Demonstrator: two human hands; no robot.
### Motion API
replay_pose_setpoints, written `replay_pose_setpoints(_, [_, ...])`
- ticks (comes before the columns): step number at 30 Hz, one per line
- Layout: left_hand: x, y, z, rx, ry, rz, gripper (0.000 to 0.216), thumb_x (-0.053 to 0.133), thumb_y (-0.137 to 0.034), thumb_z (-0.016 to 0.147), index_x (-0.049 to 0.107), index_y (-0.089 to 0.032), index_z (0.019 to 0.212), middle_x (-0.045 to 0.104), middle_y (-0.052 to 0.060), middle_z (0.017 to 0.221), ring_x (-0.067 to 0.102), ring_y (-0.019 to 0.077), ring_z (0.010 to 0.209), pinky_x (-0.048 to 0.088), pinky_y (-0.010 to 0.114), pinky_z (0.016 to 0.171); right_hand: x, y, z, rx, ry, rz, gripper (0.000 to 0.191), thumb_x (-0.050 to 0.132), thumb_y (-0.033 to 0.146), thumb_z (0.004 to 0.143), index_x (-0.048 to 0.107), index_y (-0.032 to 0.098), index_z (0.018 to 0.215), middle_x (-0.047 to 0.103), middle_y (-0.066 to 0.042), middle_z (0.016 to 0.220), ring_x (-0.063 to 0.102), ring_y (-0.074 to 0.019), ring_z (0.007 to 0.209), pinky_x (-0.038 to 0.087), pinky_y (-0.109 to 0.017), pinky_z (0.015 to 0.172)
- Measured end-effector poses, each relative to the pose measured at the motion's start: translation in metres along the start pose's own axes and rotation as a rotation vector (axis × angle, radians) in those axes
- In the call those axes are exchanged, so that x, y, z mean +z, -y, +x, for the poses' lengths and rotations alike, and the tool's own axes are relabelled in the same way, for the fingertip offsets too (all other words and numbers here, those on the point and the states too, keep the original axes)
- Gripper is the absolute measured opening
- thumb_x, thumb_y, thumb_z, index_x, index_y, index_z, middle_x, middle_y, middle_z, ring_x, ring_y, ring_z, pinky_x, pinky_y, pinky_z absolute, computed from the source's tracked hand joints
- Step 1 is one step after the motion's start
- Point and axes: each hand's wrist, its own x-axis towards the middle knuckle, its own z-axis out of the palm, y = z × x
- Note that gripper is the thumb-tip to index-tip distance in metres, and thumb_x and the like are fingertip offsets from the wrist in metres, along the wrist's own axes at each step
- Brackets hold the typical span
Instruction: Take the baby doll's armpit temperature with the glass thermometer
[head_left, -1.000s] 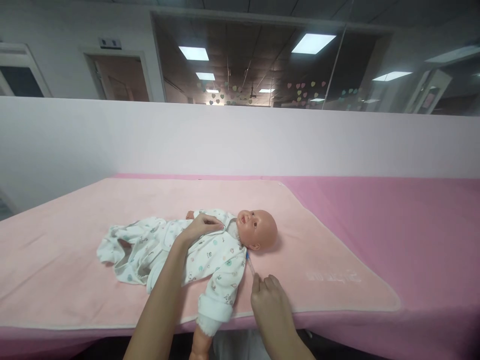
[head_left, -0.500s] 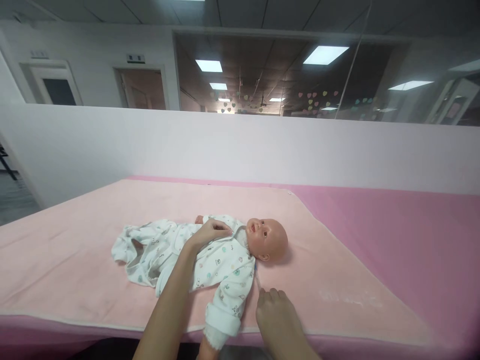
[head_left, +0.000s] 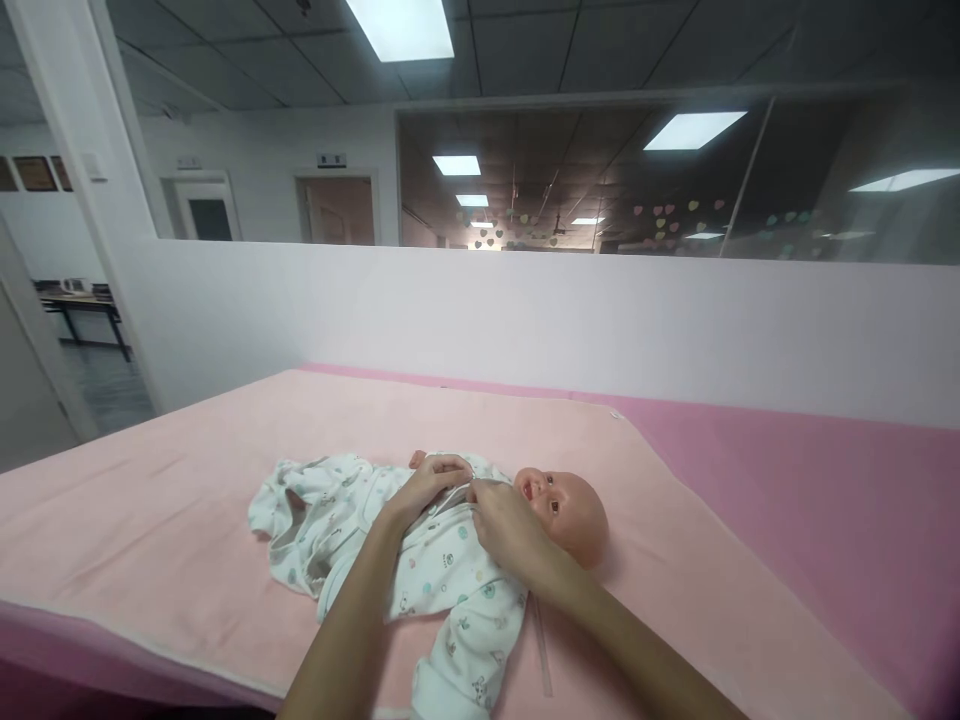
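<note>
A baby doll [head_left: 574, 515] lies face up with its head to the right. It wears a white printed baby shirt [head_left: 446, 570], and a matching garment [head_left: 304, 510] covers its legs. My left hand [head_left: 435, 484] rests on the doll's chest, its fingers pinched at the shirt's front edge. Right beside it, my right hand [head_left: 504, 522] has its fingers closed on the shirt front near the neck. What exactly lies between the fingertips is largely hidden. A thin pale strip [head_left: 541, 650] extends from under the doll's shoulder towards me.
Under the doll is a peach mat [head_left: 217, 480] on a pink surface [head_left: 810, 480]. A white low wall [head_left: 570, 320] with glass above it stands behind. To the far left, a table [head_left: 82, 305] shows through an opening.
My right hand has left the strip beside the doll's shoulder and moved up to the shirt front, next to my left hand. The strip now lies loose on the mat. The view has shifted left.
</note>
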Motion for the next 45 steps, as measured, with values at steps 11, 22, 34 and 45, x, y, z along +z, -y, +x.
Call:
replay_pose_setpoints(11, [-0.004, 0.003, 0.002, 0.016, 0.099, 0.128, 0.022, 0.067, -0.036, 0.065, 0.069, -0.014, 0.069, 0.061, 0.002, 0.06, 0.05, 0.0126, 0.058, 0.037, 0.023, 0.055, -0.028, -0.005, 0.007, -0.013, -0.058, 0.031, 0.018, 0.046, 0.006, 0.073, 0.058, 0.018, 0.076, 0.06, -0.001, 0.071, 0.05, -0.011, 0.062, 0.02, -0.023, 0.051])
replay_pose_setpoints(22, [-0.004, -0.002, -0.003, 0.015, 0.098, 0.255, 0.028, 0.063, -0.041, 0.069, 0.071, -0.014, 0.067, 0.06, 0.002, 0.056, 0.047, 0.0118, 0.053, 0.037, 0.025, 0.054, -0.021, -0.008, 0.005, -0.079, -0.074, -0.05, 0.015, 0.047, 0.008, 0.077, 0.058, 0.015, 0.071, 0.06, -0.004, 0.078, 0.052, -0.0124, 0.068, 0.021, -0.024, 0.05])
replay_pose_setpoints(34, [-0.001, -0.012, -0.008, -0.016, 0.268, 0.213, 0.022, 0.071, -0.032, 0.062, 0.07, -0.012, 0.071, 0.053, -0.001, 0.054, 0.04, 0.0089, 0.053, 0.035, 0.023, 0.056, -0.037, -0.014, 0.001, -0.023, 0.015, 0.216, 0.012, 0.052, 0.009, 0.073, 0.059, 0.016, 0.066, 0.058, 0.001, 0.068, 0.046, -0.007, 0.056, 0.02, -0.022, 0.05])
replay_pose_setpoints(45, [-0.003, -0.007, -0.004, -0.096, 0.28, 0.079, 0.012, 0.068, -0.025, 0.062, 0.069, -0.015, 0.069, 0.058, 0.0, 0.063, 0.048, 0.0124, 0.063, 0.035, 0.022, 0.06, -0.026, -0.041, 0.017, -0.107, -0.041, 0.41, 0.021, 0.045, 0.002, 0.065, 0.06, 0.016, 0.067, 0.059, 0.0, 0.07, 0.048, -0.0092, 0.061, 0.028, -0.02, 0.052])
